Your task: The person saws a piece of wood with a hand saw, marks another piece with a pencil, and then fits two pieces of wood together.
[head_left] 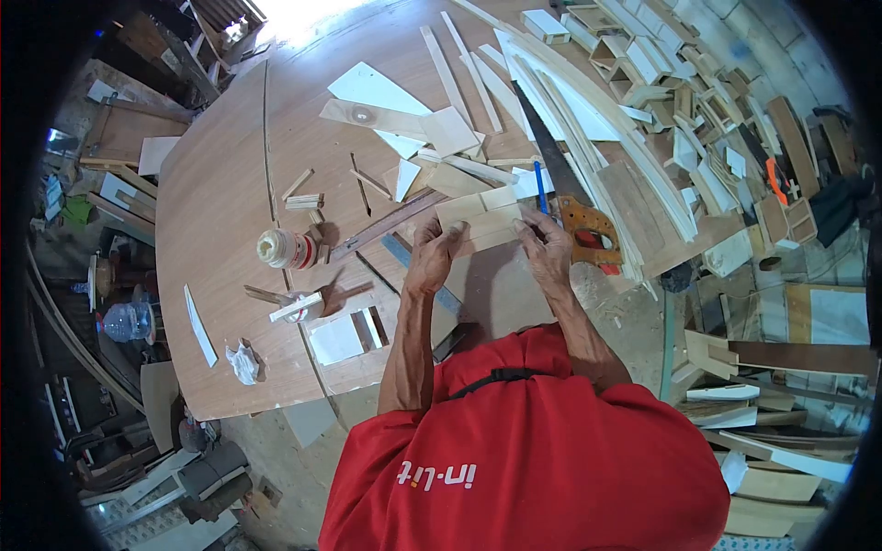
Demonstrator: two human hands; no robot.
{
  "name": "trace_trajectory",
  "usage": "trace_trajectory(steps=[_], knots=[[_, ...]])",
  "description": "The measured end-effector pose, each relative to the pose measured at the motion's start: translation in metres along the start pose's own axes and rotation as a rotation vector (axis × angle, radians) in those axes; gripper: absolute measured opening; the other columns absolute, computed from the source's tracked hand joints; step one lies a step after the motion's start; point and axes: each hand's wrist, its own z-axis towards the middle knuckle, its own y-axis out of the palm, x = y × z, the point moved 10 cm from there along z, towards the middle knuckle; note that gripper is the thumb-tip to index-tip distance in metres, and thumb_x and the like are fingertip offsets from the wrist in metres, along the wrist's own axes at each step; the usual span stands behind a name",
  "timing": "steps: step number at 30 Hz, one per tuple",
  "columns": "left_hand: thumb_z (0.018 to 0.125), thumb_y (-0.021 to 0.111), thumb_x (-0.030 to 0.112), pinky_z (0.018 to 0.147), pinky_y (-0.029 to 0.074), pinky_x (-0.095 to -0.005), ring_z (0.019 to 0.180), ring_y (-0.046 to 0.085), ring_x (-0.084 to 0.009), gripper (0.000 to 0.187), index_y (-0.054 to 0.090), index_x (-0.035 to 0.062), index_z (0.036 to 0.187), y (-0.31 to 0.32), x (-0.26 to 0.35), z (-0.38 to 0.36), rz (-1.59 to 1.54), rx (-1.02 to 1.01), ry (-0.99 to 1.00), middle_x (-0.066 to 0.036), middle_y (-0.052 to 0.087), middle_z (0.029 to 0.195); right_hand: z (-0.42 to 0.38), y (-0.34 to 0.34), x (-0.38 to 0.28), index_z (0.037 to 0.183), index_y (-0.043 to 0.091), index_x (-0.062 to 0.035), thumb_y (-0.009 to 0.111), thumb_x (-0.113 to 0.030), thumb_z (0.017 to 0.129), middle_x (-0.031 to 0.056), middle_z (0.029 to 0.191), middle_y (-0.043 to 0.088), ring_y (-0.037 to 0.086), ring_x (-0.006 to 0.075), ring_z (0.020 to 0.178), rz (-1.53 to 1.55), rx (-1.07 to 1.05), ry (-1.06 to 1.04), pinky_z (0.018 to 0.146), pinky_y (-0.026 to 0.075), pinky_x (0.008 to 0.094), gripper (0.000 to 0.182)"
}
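My left hand (435,252) and right hand (548,246) each pinch one end of a pale, flat wooden piece (487,220), held up at the near edge of the brown, smooth-topped table (211,211). It looks like several strips (the wide lens blurs the joints), beside a handsaw's curved wooden handle (589,230).

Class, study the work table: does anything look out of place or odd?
A crumpled white wad lies near the edge of the table, looking like litter beside the cut wood pieces. No spill is visible.
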Motion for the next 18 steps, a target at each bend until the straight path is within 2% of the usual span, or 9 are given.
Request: trace_trajectory(steps=[3,6,9,18], knots=[[0.093,0.050,0.003,0.083,0.049,-0.0245,0.093,0.061,-0.0119,0.026,0.057,-0.0018,0.118,-0.003,-0.007,0.002,-0.049,0.023,-0.014,-0.007,0.064,0.106,0.000,-0.003,0.010,0.116,0.065,-0.0037,0.067,-0.011,0.085,0.0019,0.089,0.065,0.056,0.0079,0.077,0.023,-0.004,0.046,0.069,0.047,0.0226,0.032],[0.093,0.052,0.003,0.082,0.048,-0.0232,0.094,0.060,-0.0109,0.026,0.057,-0.0011,0.118,-0.007,-0.009,0.005,0.028,0.041,-0.008,-0.006,0.064,0.107,0.001,-0.003,-0.003,0.116,0.065,-0.0032,0.066,-0.010,0.086,0.0025,0.089,0.065,0.056,0.0084,0.078,-0.026,0.000,-0.054,0.070,0.047,0.0227,0.031],[0.092,0.054,0.003,0.083,0.048,-0.0235,0.095,0.060,-0.0105,0.026,0.058,-0.0006,0.117,-0.003,-0.009,0.006,-0.053,0.020,-0.004,-0.005,0.064,0.107,0.001,-0.003,-0.006,0.116,0.065,-0.0028,0.066,-0.010,0.086,0.0029,0.090,0.065,0.056,0.0085,0.079,0.002,-0.012,-0.064,0.072,0.047,0.0229,0.031],[0.091,0.059,0.006,0.083,0.047,-0.0229,0.092,0.059,-0.0094,0.027,0.058,0.0002,0.117,-0.002,-0.007,0.005,-0.021,0.032,0.006,-0.003,0.064,0.105,0.002,-0.004,-0.003,0.116,0.066,-0.0027,0.066,-0.009,0.085,0.0032,0.091,0.066,0.056,0.0088,0.079,-0.007,-0.007,-0.056,0.073,0.047,0.0237,0.031]])
